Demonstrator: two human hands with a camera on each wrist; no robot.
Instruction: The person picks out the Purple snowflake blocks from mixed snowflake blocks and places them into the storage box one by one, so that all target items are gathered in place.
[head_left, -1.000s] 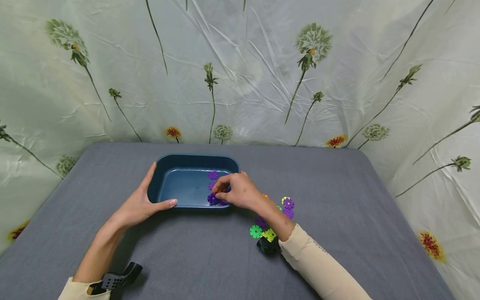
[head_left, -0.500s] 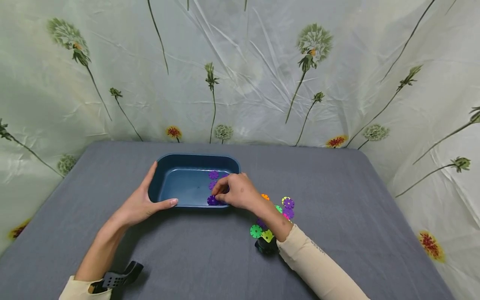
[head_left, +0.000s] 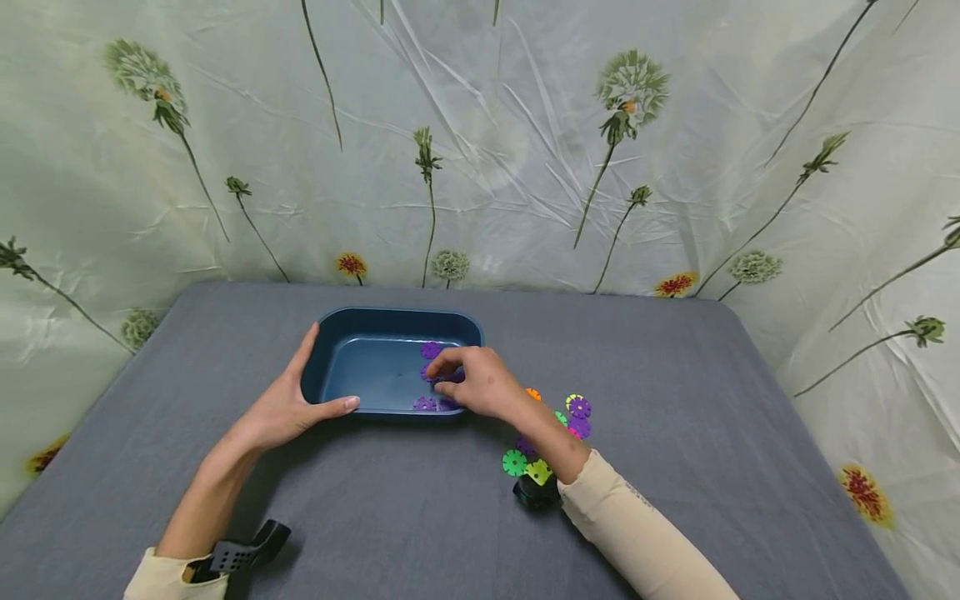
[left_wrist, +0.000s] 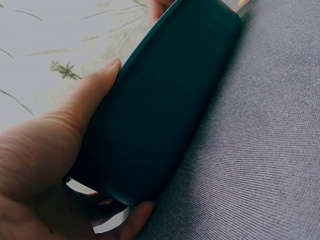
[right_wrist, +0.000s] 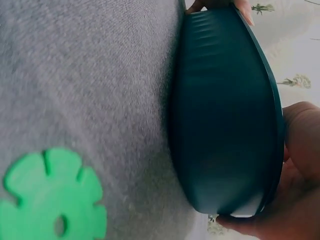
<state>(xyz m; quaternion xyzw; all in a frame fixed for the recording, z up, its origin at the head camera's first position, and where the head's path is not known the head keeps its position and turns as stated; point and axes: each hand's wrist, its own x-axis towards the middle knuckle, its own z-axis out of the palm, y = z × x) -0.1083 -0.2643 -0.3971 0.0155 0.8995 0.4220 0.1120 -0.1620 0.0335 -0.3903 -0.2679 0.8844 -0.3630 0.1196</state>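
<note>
With these purple discs (head_left: pixel 425 404) lying in the right end of my blue bin (head_left: pixel 367 367), I'd brace the bin and go for an edge, light touch, one disc at a time. My left hand (head_left: pixel 288 407) grips the left end, spread wide, thumb along the near side. My right hand (head_left: pixel 483 382) is over the discs, thumb and fingertips narrowly apart; can't tell if they're pinching one.

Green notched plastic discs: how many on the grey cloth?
2 visible: one green disc left of the right forearm, another green disc beyond it, partly covered; others may be hidden.
</note>
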